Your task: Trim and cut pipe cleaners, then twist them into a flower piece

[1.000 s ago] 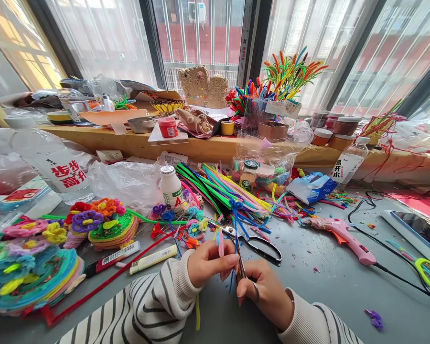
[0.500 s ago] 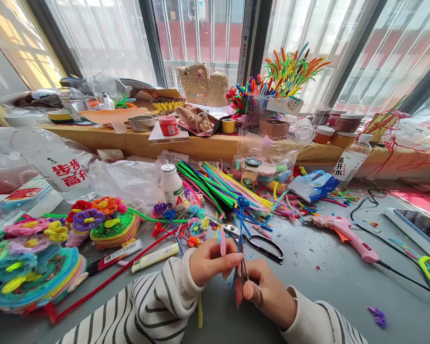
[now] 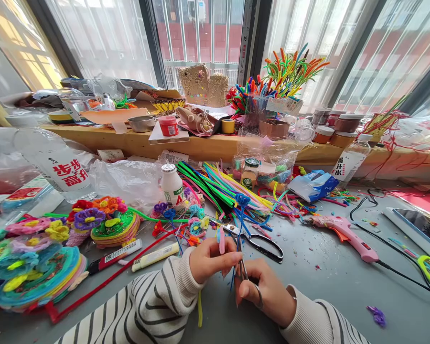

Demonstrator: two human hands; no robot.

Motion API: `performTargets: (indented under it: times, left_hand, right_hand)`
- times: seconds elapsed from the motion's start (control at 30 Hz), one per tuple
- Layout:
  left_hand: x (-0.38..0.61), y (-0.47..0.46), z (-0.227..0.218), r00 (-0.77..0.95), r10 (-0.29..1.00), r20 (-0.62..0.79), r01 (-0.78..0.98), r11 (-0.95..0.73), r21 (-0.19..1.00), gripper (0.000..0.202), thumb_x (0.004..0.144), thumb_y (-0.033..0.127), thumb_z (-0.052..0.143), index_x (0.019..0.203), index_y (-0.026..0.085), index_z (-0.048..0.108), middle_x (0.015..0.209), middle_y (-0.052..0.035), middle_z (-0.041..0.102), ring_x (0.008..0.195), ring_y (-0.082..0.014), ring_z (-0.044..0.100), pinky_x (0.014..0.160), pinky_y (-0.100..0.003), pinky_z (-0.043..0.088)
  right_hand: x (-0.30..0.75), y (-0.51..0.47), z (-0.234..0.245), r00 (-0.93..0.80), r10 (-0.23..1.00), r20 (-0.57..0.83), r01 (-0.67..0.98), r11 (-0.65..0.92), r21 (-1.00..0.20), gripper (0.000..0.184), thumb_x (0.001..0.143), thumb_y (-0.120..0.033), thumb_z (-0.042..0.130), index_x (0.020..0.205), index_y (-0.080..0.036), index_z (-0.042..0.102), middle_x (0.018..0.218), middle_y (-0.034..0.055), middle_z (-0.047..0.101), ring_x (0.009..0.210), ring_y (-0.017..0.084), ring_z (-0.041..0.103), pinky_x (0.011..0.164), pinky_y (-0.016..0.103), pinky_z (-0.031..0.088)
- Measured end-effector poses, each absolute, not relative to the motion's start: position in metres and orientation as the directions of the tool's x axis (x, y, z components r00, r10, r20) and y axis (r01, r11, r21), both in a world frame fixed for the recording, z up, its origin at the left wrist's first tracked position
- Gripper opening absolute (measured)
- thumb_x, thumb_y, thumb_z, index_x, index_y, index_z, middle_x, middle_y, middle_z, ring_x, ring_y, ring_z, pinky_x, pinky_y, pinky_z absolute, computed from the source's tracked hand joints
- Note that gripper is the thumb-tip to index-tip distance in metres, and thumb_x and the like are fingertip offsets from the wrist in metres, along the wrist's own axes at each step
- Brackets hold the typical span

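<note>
The blue flower (image 3: 242,200) rises just above our left hand (image 3: 215,260), which holds its stem (image 3: 240,224) in a tight pinch. Our right hand (image 3: 268,292) grips a ring-handled metal tool (image 3: 242,271) close to that stem, though we cannot tell whether they touch. Beyond our hands lie black-handled scissors (image 3: 262,236), and a pink glue gun (image 3: 349,239) rests to their right.
</note>
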State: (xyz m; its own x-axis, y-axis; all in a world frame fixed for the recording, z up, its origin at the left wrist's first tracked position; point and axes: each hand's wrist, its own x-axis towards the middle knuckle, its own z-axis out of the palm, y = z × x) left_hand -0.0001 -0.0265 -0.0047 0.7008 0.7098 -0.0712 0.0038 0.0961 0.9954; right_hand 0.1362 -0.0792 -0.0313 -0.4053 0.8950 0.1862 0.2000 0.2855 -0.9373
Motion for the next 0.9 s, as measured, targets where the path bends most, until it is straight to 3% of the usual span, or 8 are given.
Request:
performTargets:
  times: [0.3,0.67,0.9]
  left_hand:
    - [0.0,-0.026,-0.005,0.702,0.708,-0.079,0.007,0.104,0.995,0.031,0.061,0.04,0.058,0.053,0.014,0.043,0.038,0.006,0.042,0.034,-0.0042,0.039,0.038,-0.019,0.028]
    - [-0.001,-0.026,-0.006,0.721,0.689,-0.071,0.025,0.076,0.997,0.033,0.062,0.043,0.056,0.05,0.014,0.045,0.039,0.0064,0.037,0.033,-0.0029,0.032,0.035,-0.019,0.021]
    - [-0.002,-0.026,-0.013,0.758,0.649,-0.065,0.056,0.034,0.998,0.033,0.061,0.043,0.055,0.049,0.014,0.047,0.042,0.0054,0.038,0.036,-0.0038,0.032,0.036,-0.02,0.022]
  right_hand:
    - [0.137,-0.076,-0.035,-0.294,0.941,0.164,0.264,0.245,-0.933,0.061,0.059,-0.069,0.04,0.035,-0.014,0.045,0.033,-0.0023,0.037,0.036,0.007,0.031,0.039,0.02,0.027]
    - [0.138,-0.077,-0.04,-0.358,0.908,0.217,0.135,0.281,-0.95,0.068,0.065,-0.071,0.026,0.036,-0.014,0.049,0.036,-0.002,0.036,0.039,0.008,0.035,0.045,0.021,0.031]
    - [0.138,-0.075,-0.036,-0.336,0.918,0.211,0.102,0.258,-0.961,0.066,0.065,-0.07,0.029,0.036,-0.013,0.048,0.037,-0.0013,0.039,0.04,0.008,0.037,0.044,0.02,0.029]
